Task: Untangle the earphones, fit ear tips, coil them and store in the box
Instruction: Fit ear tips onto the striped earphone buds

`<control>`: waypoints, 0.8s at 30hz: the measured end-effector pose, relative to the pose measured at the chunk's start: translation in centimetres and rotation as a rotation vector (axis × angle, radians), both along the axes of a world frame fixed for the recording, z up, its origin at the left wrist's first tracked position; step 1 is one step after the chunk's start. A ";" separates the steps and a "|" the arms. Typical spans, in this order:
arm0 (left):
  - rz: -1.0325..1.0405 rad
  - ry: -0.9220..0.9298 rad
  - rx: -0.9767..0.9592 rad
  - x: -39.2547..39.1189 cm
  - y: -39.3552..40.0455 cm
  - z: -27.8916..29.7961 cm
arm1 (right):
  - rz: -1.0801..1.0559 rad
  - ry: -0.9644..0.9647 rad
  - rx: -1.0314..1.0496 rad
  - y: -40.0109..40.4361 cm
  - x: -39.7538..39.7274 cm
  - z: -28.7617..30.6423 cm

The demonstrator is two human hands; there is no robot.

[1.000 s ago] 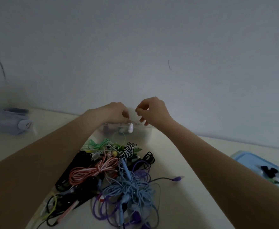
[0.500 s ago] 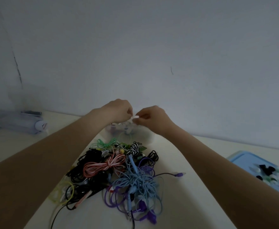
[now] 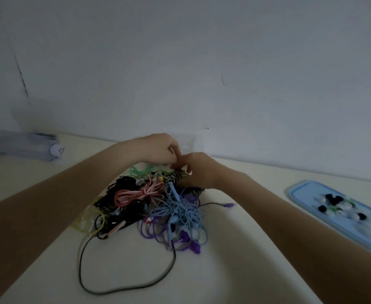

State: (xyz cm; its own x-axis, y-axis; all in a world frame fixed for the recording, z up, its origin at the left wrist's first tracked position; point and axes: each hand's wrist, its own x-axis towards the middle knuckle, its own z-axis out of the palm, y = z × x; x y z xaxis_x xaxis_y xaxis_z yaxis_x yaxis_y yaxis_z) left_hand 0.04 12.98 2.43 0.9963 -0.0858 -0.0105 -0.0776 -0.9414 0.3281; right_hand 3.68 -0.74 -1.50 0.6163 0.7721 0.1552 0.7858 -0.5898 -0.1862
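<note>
The cream desk (image 3: 235, 270) runs to the wall at its far edge and carries everything here. Toward its right edge lies a pale blue lid (image 3: 307, 194) scattered with small black, white and green ear tips (image 3: 331, 205). Along the far left edge rests a blurred grey bundle (image 3: 22, 145) that cannot be identified.

In the middle of the desk sits the tangle of earphones (image 3: 158, 207): black, pink-striped, light blue, purple, green and zebra-striped cords heaped together, with one black cord (image 3: 85, 270) looping toward the near edge.

Behind the heap, near the far edge, a clear box (image 3: 198, 142) is only faintly visible. Just in front of it the left hand (image 3: 158, 150) and the right hand (image 3: 197, 170) meet, fingers curled, pinching a small white earphone (image 3: 185, 148) between them; the exact grip is blurred.

This looks like fitting a tip or finishing a coil before storage. Doing it well likely means steadying the earbud with one hand, pressing the tip on squarely with the other, and keeping the cord slack clear of the heap so it does not catch again.
</note>
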 end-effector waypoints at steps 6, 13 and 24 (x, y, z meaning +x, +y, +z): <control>-0.016 -0.104 -0.036 -2.7 -1.4 0.4 | -0.095 -0.216 0.184 -0.8 -1.2 0.6; -0.079 -0.259 -0.344 -2.6 -5.8 0.8 | -0.275 -0.088 0.368 -7.2 -2.2 5.5; -0.012 -0.053 -0.796 -2.4 -15.1 -2.7 | -0.552 0.289 0.511 -18.7 -4.3 1.9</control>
